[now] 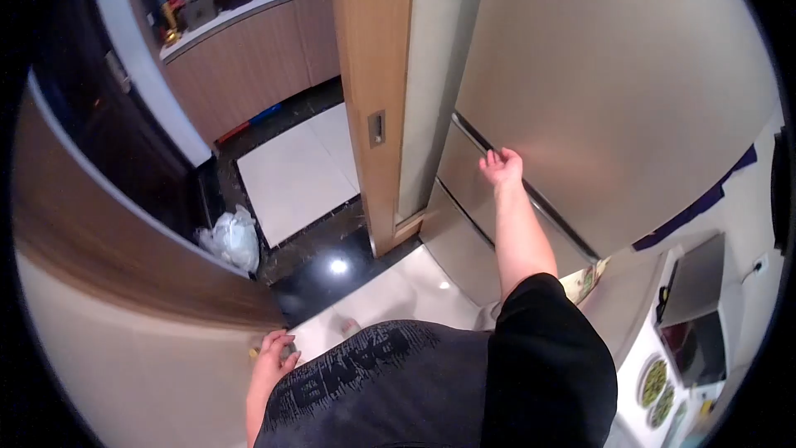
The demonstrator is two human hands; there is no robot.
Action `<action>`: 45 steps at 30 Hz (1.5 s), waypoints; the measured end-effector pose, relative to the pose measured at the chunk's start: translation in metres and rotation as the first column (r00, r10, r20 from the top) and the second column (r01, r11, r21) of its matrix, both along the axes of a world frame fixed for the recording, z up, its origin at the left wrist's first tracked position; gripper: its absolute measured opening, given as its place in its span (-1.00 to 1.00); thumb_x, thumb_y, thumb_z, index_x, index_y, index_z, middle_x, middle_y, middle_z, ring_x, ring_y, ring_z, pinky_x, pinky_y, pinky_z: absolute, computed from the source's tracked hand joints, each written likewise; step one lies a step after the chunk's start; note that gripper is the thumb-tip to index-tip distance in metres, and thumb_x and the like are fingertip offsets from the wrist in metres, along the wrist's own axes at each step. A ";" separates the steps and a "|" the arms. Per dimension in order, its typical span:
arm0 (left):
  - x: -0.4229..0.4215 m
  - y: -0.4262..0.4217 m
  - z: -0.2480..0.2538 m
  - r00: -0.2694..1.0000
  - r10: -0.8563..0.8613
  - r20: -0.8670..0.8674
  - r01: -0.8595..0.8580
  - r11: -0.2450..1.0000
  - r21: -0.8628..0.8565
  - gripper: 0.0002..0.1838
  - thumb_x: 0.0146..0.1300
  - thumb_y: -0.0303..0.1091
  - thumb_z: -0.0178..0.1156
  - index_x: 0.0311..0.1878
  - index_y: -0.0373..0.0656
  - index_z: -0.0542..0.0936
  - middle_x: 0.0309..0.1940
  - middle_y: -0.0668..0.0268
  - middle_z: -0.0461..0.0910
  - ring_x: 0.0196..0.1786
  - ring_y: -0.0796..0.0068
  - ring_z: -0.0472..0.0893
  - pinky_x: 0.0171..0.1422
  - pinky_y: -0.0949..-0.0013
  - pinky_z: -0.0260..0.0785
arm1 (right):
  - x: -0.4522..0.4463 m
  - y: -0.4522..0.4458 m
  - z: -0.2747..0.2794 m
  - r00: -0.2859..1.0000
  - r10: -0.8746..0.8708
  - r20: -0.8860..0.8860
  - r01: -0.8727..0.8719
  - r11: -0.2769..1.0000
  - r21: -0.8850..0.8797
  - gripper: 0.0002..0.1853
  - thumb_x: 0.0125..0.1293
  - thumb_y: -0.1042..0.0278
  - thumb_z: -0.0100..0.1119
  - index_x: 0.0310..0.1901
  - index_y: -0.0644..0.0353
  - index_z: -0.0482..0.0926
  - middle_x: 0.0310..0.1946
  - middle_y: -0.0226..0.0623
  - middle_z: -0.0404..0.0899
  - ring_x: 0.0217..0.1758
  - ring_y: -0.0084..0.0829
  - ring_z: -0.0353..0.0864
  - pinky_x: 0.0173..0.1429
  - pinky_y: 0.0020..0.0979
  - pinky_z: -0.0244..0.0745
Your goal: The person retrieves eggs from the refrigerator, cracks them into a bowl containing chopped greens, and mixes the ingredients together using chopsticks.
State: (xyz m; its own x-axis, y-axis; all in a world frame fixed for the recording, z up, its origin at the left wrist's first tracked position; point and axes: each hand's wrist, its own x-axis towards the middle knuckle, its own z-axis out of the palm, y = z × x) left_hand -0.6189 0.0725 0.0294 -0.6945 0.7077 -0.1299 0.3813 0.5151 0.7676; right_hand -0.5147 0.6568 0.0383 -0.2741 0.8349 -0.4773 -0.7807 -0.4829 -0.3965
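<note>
A tall, beige metallic refrigerator fills the right half of the view, its upper door closed. My right hand is at the dark handle groove along that door's lower edge, palm up with fingers curled towards the groove; whether the fingertips are inside it is too small to tell. Low at the left, my left hand hangs beside my dark shirt with its fingers bent, near a small, partly hidden yellowish object. What it holds, if anything, is hidden.
A wooden sliding door stands left of the refrigerator. Beyond it are a white plastic bag on the floor, a dark door and a cabinet. Two plates of green food lie on the counter, lower right.
</note>
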 end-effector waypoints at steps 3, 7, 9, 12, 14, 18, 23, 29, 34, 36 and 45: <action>-0.087 0.043 0.018 0.963 -0.238 -0.128 0.236 0.971 -0.034 -0.65 0.06 -0.38 0.22 -0.05 -0.18 0.49 0.05 0.08 0.35 0.07 0.09 0.43 0.09 0.27 0.33 | -0.018 0.010 -0.015 0.990 -0.124 -0.062 0.123 0.992 -0.013 -0.82 0.15 0.43 -0.10 -0.18 0.17 0.33 -0.10 -0.30 0.38 0.15 -0.35 0.30 0.25 -0.20 0.07; -0.186 0.125 0.048 0.790 -0.495 -0.361 0.520 0.853 -0.032 -0.66 0.06 -0.38 0.22 -0.07 -0.20 0.48 0.05 0.08 0.36 0.06 0.07 0.43 0.09 0.27 0.33 | -0.051 0.018 -0.011 0.969 -0.240 -0.056 0.241 0.970 0.020 -0.88 0.14 0.50 -0.14 -0.28 0.25 0.35 -0.18 -0.27 0.40 0.08 -0.33 0.35 0.23 -0.27 0.15; -0.214 0.163 0.057 0.758 -0.544 -0.361 0.580 0.814 -0.009 -0.66 0.04 -0.39 0.22 -0.07 -0.21 0.48 0.05 0.08 0.36 0.06 0.07 0.43 0.09 0.25 0.33 | -0.064 0.021 -0.014 0.942 -0.329 -0.057 0.331 0.943 0.030 -0.92 0.08 0.55 -0.13 -0.36 0.29 0.36 -0.29 -0.22 0.42 -0.09 -0.32 0.41 0.17 -0.31 0.26; -0.243 0.208 0.056 0.637 -0.636 -0.435 0.694 0.719 -0.035 -0.65 0.04 -0.40 0.21 -0.06 -0.19 0.47 0.04 0.11 0.38 0.05 0.11 0.44 0.09 0.26 0.34 | -0.064 0.027 -0.020 0.915 -0.403 0.036 0.403 0.915 0.013 -0.93 0.02 0.59 -0.13 -0.42 0.29 0.36 -0.36 -0.23 0.40 -0.22 -0.34 0.41 0.06 -0.36 0.35; -0.258 0.230 0.056 0.559 -0.753 -0.346 0.811 0.584 0.039 -0.64 0.05 -0.38 0.23 -0.04 -0.16 0.47 0.04 0.14 0.37 0.09 0.15 0.41 0.10 0.29 0.34 | -0.071 0.027 -0.025 0.872 -0.484 0.070 0.486 0.874 -0.012 -0.86 -0.04 0.64 -0.14 -0.41 0.23 0.36 -0.37 -0.27 0.36 -0.35 -0.39 0.35 -0.11 -0.38 0.39; -0.297 0.274 0.043 0.387 -0.872 -0.300 0.917 0.399 0.021 -0.65 0.07 -0.37 0.23 -0.04 -0.13 0.47 0.03 0.16 0.38 0.07 0.16 0.43 0.08 0.31 0.34 | -0.091 -0.046 -0.013 0.804 -0.555 0.213 0.554 0.830 0.072 -0.71 0.02 0.56 -0.20 -0.22 0.05 0.41 -0.31 -0.41 0.39 -0.38 -0.48 0.28 -0.36 -0.43 0.24; -0.322 0.329 0.036 0.092 -0.961 -0.262 0.993 0.069 0.098 -0.66 0.12 -0.36 0.19 -0.01 -0.12 0.46 0.05 0.18 0.37 0.09 0.19 0.40 0.12 0.33 0.31 | -0.074 -0.178 -0.012 0.797 -0.591 0.125 0.568 0.804 0.178 -0.77 0.17 0.52 -0.16 -0.14 0.22 0.44 -0.18 -0.29 0.45 -0.12 -0.41 0.39 -0.07 -0.36 0.30; -0.301 0.391 0.036 -0.245 -0.967 -0.066 0.968 -0.247 0.040 -0.64 0.18 -0.23 0.14 0.03 -0.13 0.44 0.12 0.22 0.34 0.18 0.26 0.34 0.26 0.32 0.17 | 0.018 -0.325 -0.037 0.566 -0.762 0.313 0.748 0.635 0.193 -0.69 0.28 0.24 -0.10 0.00 0.18 0.38 -0.10 -0.25 0.44 -0.05 -0.31 0.41 0.07 -0.27 0.35; -0.232 0.427 -0.009 -0.507 -0.862 -0.014 0.849 -0.503 0.162 -0.62 0.15 -0.24 0.18 0.02 -0.15 0.45 0.10 0.19 0.36 0.17 0.29 0.35 0.25 0.31 0.18 | 0.089 -0.455 -0.034 0.166 -0.924 0.343 0.902 0.283 0.326 -0.60 0.27 0.12 -0.06 0.05 0.18 0.36 -0.05 -0.21 0.45 -0.02 -0.23 0.45 0.11 -0.17 0.36; -0.209 0.442 0.003 -0.557 -0.830 0.003 0.820 -0.550 0.159 -0.62 0.14 -0.29 0.18 0.03 -0.15 0.44 0.10 0.19 0.35 0.18 0.30 0.34 0.25 0.31 0.18 | 0.113 -0.488 -0.032 0.003 -0.929 0.371 0.912 0.155 0.381 -0.56 0.27 0.07 -0.05 0.07 0.18 0.35 -0.03 -0.19 0.45 0.00 -0.20 0.46 0.13 -0.13 0.37; -0.005 0.550 0.075 -0.227 -0.845 -0.483 0.849 -0.415 0.328 -0.67 0.10 -0.40 0.14 -0.02 -0.11 0.46 0.10 0.13 0.33 0.20 0.16 0.30 0.26 0.19 0.16 | 0.275 -0.481 -0.018 -0.401 -0.809 0.429 0.718 0.012 0.696 -0.50 0.31 0.07 -0.21 0.14 0.28 0.33 0.08 -0.17 0.37 0.11 -0.25 0.39 0.20 -0.25 0.30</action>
State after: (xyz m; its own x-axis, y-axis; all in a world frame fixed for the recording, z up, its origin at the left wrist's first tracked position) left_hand -0.6237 0.6228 0.1040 0.8203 0.3368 0.4622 -0.0162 -0.7941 0.6075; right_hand -0.2392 0.1753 0.0200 0.9809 -0.0482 0.1884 0.1920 0.3932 -0.8992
